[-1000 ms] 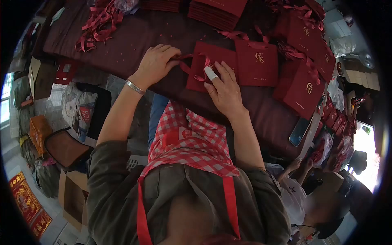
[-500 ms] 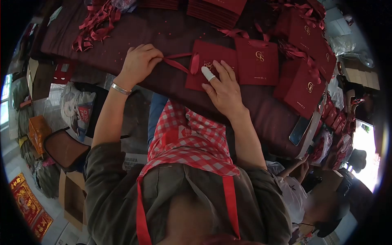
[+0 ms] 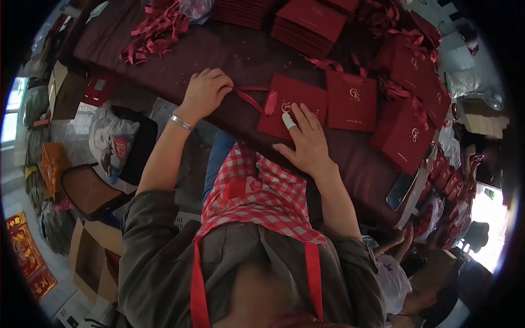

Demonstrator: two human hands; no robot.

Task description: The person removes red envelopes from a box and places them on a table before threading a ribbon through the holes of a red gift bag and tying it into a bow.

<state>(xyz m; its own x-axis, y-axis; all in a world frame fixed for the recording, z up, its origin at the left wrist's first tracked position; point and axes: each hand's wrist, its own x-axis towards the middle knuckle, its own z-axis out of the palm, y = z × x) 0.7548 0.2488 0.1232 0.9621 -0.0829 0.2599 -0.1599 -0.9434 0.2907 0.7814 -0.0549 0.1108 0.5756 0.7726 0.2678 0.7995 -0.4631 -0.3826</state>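
Pinched between the fingers of my left hand [image 3: 208, 94] is the end of a red ribbon [image 3: 250, 99], drawn out to the left of a flat red bag [image 3: 298, 101] with a gold logo. My right hand [image 3: 307, 139] lies spread over the bag's lower right part, a white cover on one fingertip. A second red bag [image 3: 351, 102] with the same logo lies just right of it, its ribbon at the top edge. Both rest on a table with a dark red cloth [image 3: 219, 52].
Loose red ribbons [image 3: 158, 33] lie at the back left. Stacked red bags [image 3: 309, 27] stand at the back, with more bags [image 3: 407, 134] at the right beside a phone [image 3: 402, 190]. A chair [image 3: 90, 188] stands left; another person [image 3: 394, 279] is at lower right.
The whole view has shifted, so the table and bags appear lower and further right. My left hand still grips the ribbon, and my right hand remains on the bag.
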